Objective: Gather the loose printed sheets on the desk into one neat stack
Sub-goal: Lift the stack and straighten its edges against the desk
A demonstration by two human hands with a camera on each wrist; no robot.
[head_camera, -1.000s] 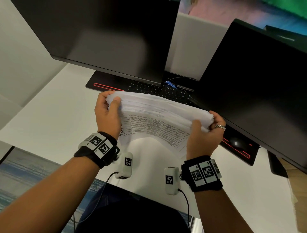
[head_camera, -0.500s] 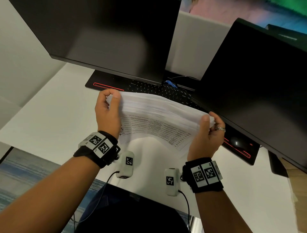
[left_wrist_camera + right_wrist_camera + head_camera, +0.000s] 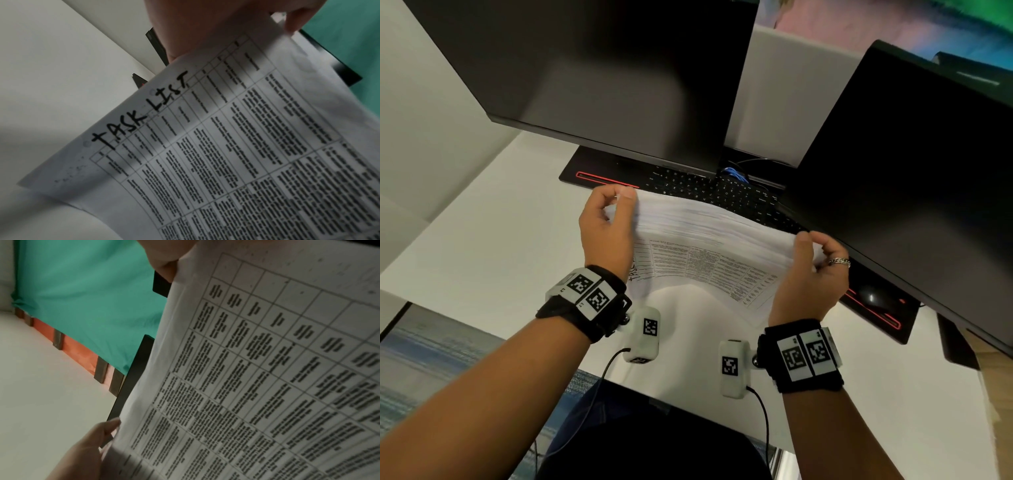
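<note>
Sheaf of printed sheets (image 3: 709,236) held up above the white desk (image 3: 482,240), just in front of the black keyboard (image 3: 709,192), sagging in the middle, front page a printed table. Left hand (image 3: 606,233) pinching the sheaf's left end, thumb on top; right hand (image 3: 815,270), ring on one finger, pinching its right end. Two dark monitors (image 3: 602,75) behind the keyboard, black mouse (image 3: 873,298) to its right, nearer the desk's front.

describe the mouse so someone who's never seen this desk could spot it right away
Start at the right monitor, which overhangs the white desk. Under its lower edge lies a black mat with a glowing red border. The mouse sits on it, right of the right hand: small, black, rounded, with a pale glint.
</note>
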